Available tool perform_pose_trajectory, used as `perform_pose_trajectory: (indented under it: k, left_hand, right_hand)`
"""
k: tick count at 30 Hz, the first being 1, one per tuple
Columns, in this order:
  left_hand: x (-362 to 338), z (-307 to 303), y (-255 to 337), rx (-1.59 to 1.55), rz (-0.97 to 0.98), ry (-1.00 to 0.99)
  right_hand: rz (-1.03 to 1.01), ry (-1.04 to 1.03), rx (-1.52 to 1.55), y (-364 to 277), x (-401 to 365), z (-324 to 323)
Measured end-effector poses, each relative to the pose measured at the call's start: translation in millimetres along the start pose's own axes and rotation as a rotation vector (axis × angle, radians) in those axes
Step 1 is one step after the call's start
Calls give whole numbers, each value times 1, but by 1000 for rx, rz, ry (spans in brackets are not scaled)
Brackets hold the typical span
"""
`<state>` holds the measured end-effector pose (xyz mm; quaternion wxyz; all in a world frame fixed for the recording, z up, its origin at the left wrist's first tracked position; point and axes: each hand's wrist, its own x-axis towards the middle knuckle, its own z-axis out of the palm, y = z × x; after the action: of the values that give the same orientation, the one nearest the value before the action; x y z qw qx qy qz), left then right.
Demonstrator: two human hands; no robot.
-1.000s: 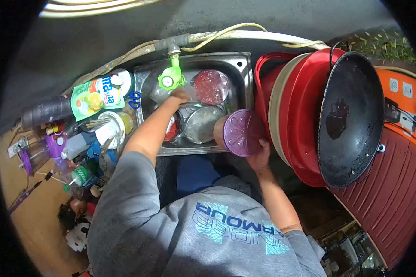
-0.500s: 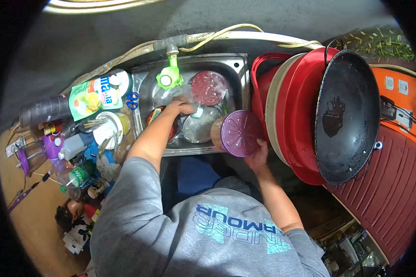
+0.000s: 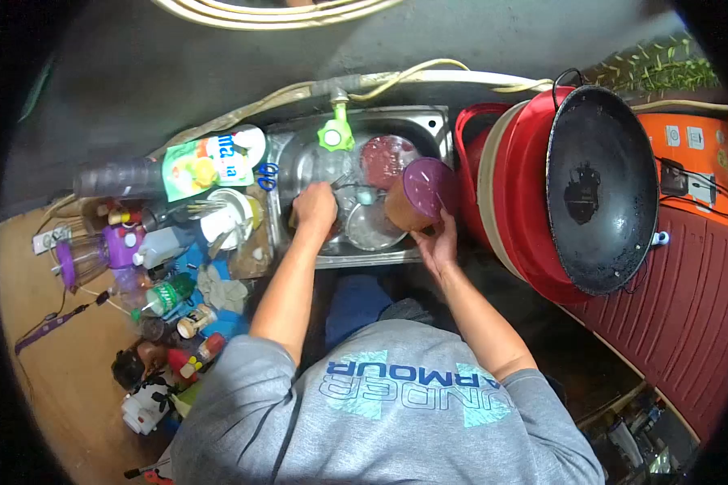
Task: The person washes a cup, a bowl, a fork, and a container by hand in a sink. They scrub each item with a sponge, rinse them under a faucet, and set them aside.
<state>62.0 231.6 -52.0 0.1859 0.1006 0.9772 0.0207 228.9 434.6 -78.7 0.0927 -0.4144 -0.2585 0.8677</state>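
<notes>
My left hand (image 3: 315, 205) is closed in a fist over the left part of the metal sink (image 3: 340, 262). A thin dark piece shows beside its fingers; what it grips is hidden. My right hand (image 3: 438, 245) holds a tilted, brownish see-through container (image 3: 406, 205) with a purple lid (image 3: 430, 187), at the sink's right side. A pale green lump (image 3: 367, 196) lies by a round metal lid or pan (image 3: 374, 226) between the hands. Behind these, a red round item (image 3: 387, 159) sits in the basin, below the bright green faucet (image 3: 334, 136).
On the right stand red basins (image 3: 516, 202) with a wet black wok (image 3: 603, 194) leaning on them. To the left are a detergent pouch (image 3: 206, 168), a white tub with utensils (image 3: 228, 218), a green-labelled bottle (image 3: 170, 294) and a purple-topped appliance (image 3: 121, 246).
My left hand has drawn left, away from the pale green lump, and closed into a fist. The purple-lidded container has shifted further over the sink in my right hand. The view has shifted.
</notes>
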Motion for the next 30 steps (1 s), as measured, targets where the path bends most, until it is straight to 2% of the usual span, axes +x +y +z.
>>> perform_pose_trajectory:
  k: [1,3,4,5,6,7,8,9,11,12,13,14,16,17,18,19,20,21,22,23,25,26,28,29,30]
  left_hand:
    - [-9,-10,-6,9,-4,12]
    - [-25,-25,-13,-260,-56,33]
    - [-31,-27,-15,-365,-14,48]
    - [-40,-25,-13,-441,79,130]
    - [-49,-25,-7,-517,174,214]
    - [-58,-30,3,-546,197,158]
    - [-66,-28,14,-628,205,149]
    - [-69,-18,19,-691,292,187]
    - [-75,-17,32,-642,289,225]
    - [-78,-25,30,-602,334,237]
    - [-79,-34,26,-562,378,249]
    - [-74,-41,15,-502,490,172]
    - [-68,-79,16,-603,366,379]
    - [-68,-109,21,-521,342,548]
    - [-67,-137,27,-433,312,711]
    - [-62,-152,35,-376,197,622]
    - [-50,-160,40,-387,126,481]
    - [-30,-158,38,-446,203,326]
    - [-7,-141,37,-459,285,307]
    - [-6,-150,39,-457,248,206]
    - [2,-136,37,-609,276,255]
    - [-1,-137,27,-611,256,261]
    - [-17,-147,5,-332,677,577]
    - [-25,-155,-10,-434,623,554]
    - [-38,-167,-31,-535,571,531]
  right_hand:
    - [1,-12,9,3,-3,6]
    - [173,167,-98,8,-10,18]
    - [265,199,-149,13,-15,24]
    - [266,187,-148,18,-18,32]
    - [329,43,-281,25,-21,42]
    - [389,-99,-417,32,-25,54]
    - [351,-146,-351,41,-22,73]
    - [350,-156,-359,48,-12,86]
    - [95,-296,-448,62,15,107]
    - [217,-274,-132,61,21,121]
    - [261,-207,-63,58,27,133]
    - [214,-160,-103,54,32,142]
    - [157,-140,-143,55,64,134]
    - [188,-229,-108,52,75,130]
    - [180,-163,-197,47,73,139]
    - [175,-101,-290,41,66,151]
    - [185,-151,-352,38,64,155]
    - [196,-209,-416,37,62,163]
    - [212,-145,-374,35,51,178]
    - [252,-268,-314,70,134,128]
    - [352,-434,-84,55,91,166]
    - [355,-554,-75,54,90,168]
    - [385,-484,-166,61,93,169]
    - [397,-409,-249,62,97,170]
    - [466,-427,-303,78,143,142]
